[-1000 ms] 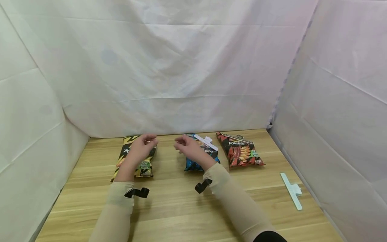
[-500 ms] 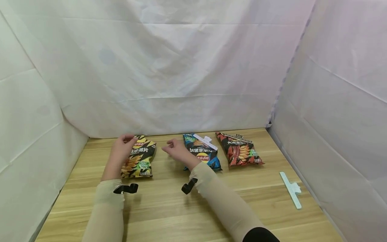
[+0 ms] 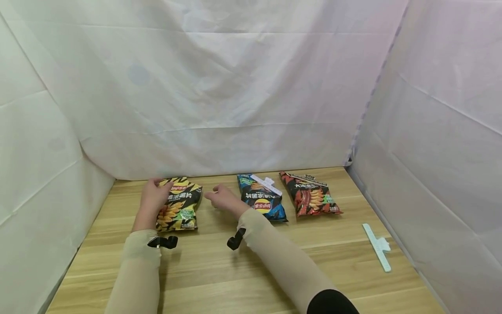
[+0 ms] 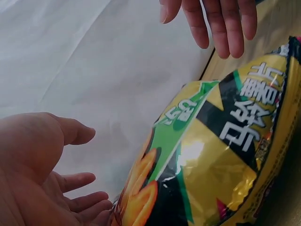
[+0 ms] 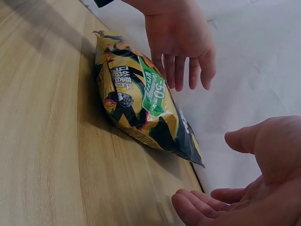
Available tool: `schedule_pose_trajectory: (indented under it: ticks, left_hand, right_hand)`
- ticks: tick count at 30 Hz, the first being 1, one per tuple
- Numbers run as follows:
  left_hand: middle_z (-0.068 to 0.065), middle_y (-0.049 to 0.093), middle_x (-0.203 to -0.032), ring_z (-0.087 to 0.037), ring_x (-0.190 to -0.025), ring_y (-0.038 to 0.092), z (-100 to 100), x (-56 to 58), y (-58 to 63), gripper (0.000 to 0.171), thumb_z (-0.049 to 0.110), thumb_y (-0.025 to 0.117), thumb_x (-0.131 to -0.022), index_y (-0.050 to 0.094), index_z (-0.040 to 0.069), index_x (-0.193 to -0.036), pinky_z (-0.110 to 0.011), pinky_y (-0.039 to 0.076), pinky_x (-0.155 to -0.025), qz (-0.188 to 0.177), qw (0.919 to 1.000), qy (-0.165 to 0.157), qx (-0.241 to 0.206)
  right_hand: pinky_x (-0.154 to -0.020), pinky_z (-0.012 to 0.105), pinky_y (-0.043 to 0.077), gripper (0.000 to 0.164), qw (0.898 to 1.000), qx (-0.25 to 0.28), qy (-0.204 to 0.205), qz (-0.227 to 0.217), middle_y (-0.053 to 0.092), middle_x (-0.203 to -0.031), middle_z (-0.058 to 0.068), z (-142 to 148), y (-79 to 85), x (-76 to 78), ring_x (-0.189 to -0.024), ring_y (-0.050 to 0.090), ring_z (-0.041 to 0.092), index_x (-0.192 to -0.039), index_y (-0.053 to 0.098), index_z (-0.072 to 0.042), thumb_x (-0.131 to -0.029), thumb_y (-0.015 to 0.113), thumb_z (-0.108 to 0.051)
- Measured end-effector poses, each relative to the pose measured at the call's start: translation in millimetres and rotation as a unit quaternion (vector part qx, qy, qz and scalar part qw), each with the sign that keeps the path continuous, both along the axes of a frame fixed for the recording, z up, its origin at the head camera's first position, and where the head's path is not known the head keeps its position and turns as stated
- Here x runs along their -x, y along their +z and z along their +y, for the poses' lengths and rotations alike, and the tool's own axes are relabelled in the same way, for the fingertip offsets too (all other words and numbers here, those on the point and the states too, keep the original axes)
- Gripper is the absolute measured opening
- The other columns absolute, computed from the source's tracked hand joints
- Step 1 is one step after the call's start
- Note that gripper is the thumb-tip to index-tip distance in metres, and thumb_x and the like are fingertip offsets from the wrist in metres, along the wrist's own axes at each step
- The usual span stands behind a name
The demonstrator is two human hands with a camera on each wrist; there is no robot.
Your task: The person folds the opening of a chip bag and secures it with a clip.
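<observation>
A yellow and black chip bag (image 3: 180, 205) lies flat on the wooden table at the left. My left hand (image 3: 153, 196) is at that bag's left side; in the left wrist view its fingers (image 4: 89, 202) are loosely bent by the bag's edge, and whether they touch it I cannot tell. To the right of the same bag, my right hand (image 3: 224, 198) hovers apart from it, fingers (image 5: 197, 207) relaxed and holding nothing. Behind the right hand lies a blue chip bag (image 3: 260, 198) with a white clip (image 3: 266, 184) across its top.
A red chip bag (image 3: 311, 196) with a dark clip (image 3: 310, 179) lies farther right. Nearer the right edge of the table (image 3: 211, 279) rests a loose pale-blue clip (image 3: 378, 247). White cloth (image 3: 219, 87) hangs behind and at both sides.
Both hands have moved left, the left one from over the yellow bag to its left side, the right one from the blue bag toward the yellow one. The bags appear unmoved.
</observation>
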State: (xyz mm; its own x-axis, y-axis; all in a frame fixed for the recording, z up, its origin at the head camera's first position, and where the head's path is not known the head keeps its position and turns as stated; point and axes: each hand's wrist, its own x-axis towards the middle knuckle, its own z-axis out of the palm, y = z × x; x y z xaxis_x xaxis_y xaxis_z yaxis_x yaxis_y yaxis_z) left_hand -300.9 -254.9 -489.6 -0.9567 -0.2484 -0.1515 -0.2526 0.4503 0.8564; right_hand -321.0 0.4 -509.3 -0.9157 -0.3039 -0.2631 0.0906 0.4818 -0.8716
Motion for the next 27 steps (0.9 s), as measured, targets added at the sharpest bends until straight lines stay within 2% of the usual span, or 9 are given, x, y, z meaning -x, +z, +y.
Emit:
schedule_pose_trajectory:
  ticks: [4,8,11,13,16,18,20,22,27]
  left_hand:
    - [-0.034,0.019,-0.176,-0.055,-0.154,0.037,-4,0.1,-3.3,0.082,0.041,0.054,-0.116,0.016,-0.002,-0.174,-0.064,0.052,-0.109,-0.004,0.9997,0.018,-0.018]
    - [-0.035,0.016,-0.177,-0.054,-0.124,0.06,-10,1.1,-7.8,0.088,0.043,0.055,-0.115,0.009,0.001,-0.176,-0.053,0.062,-0.078,-0.025,0.9981,0.032,-0.047]
    - [-0.036,0.016,-0.176,-0.045,-0.105,0.061,-13,1.6,-11.9,0.091,0.046,0.055,-0.114,0.004,0.001,-0.176,-0.045,0.059,-0.063,-0.037,0.997,0.034,-0.059]
    - [-0.036,0.016,-0.176,-0.043,-0.112,0.06,-14,1.8,-14.5,0.093,0.047,0.055,-0.114,0.003,0.001,-0.176,-0.044,0.059,-0.067,-0.043,0.9966,0.032,-0.063]
    - [-0.036,0.015,-0.176,-0.047,-0.133,0.052,-15,2.3,-18.3,0.094,0.05,0.053,-0.114,0.001,0.0,-0.175,-0.052,0.058,-0.089,-0.052,0.9963,0.031,-0.061]
    - [-0.035,0.013,-0.177,-0.051,-0.147,0.043,-16,2.7,-20.3,0.095,0.051,0.052,-0.114,0.0,0.0,-0.175,-0.06,0.051,-0.105,-0.059,0.9961,0.032,-0.058]
    - [-0.035,0.012,-0.177,-0.052,-0.151,0.038,-17,3.4,-21.9,0.096,0.052,0.052,-0.114,-0.001,0.001,-0.175,-0.063,0.046,-0.111,-0.065,0.9956,0.035,-0.058]
    - [-0.035,0.013,-0.177,-0.051,-0.148,0.041,-18,4.5,-23.1,0.096,0.053,0.051,-0.114,-0.001,0.001,-0.175,-0.06,0.051,-0.108,-0.069,0.9953,0.038,-0.057]
    - [-0.034,0.013,-0.178,-0.039,-0.116,0.059,-20,8.6,-26.1,0.095,0.051,0.052,-0.114,0.0,0.001,-0.176,-0.04,0.06,-0.072,-0.074,0.994,0.044,-0.067]
  right_hand:
    - [-0.107,0.048,0.056,0.072,1.0,0.0,0.017,-0.01,0.075,-0.123,0.012,-7,-2.9,2.7,-0.111,0.074,0.025,-0.164,0.044,0.003,-0.113,0.063,-0.044]
    - [-0.108,0.048,0.056,0.073,0.999,0.016,0.027,-0.022,0.075,-0.128,0.016,-13,-4.8,3.1,-0.114,0.076,0.028,-0.162,0.046,0.006,-0.113,0.064,-0.044]
    - [-0.104,0.047,0.058,0.069,0.999,0.036,0.023,-0.032,0.074,-0.128,0.017,-19,-6.5,3.7,-0.113,0.076,0.028,-0.159,0.05,0.006,-0.113,0.066,-0.042]
    - [-0.1,0.046,0.06,0.065,0.998,0.049,0.018,-0.037,0.073,-0.127,0.017,-23,-7.8,3.8,-0.112,0.075,0.028,-0.157,0.052,0.007,-0.113,0.066,-0.039]
    - [-0.096,0.044,0.062,0.063,0.997,0.066,0.007,-0.044,0.071,-0.129,0.02,-29,-9.0,3.5,-0.113,0.075,0.03,-0.156,0.051,0.009,-0.113,0.067,-0.035]
    - [-0.096,0.044,0.062,0.063,0.996,0.07,0.001,-0.046,0.069,-0.134,0.021,-33,-9.0,2.4,-0.115,0.074,0.031,-0.157,0.051,0.009,-0.114,0.066,-0.034]
    - [-0.096,0.044,0.062,0.063,0.996,0.073,-0.005,-0.049,0.067,-0.139,0.022,-35,-8.4,1.6,-0.117,0.073,0.032,-0.157,0.051,0.009,-0.114,0.066,-0.034]
    - [-0.097,0.045,0.062,0.061,0.996,0.075,-0.008,-0.052,0.067,-0.141,0.021,-38,-7.9,1.6,-0.117,0.073,0.031,-0.156,0.054,0.007,-0.114,0.066,-0.035]
    - [-0.098,0.046,0.061,0.052,0.995,0.08,-0.014,-0.058,0.067,-0.135,0.014,-42,-8.3,2.4,-0.11,0.072,0.028,-0.151,0.06,0.003,-0.115,0.064,-0.034]
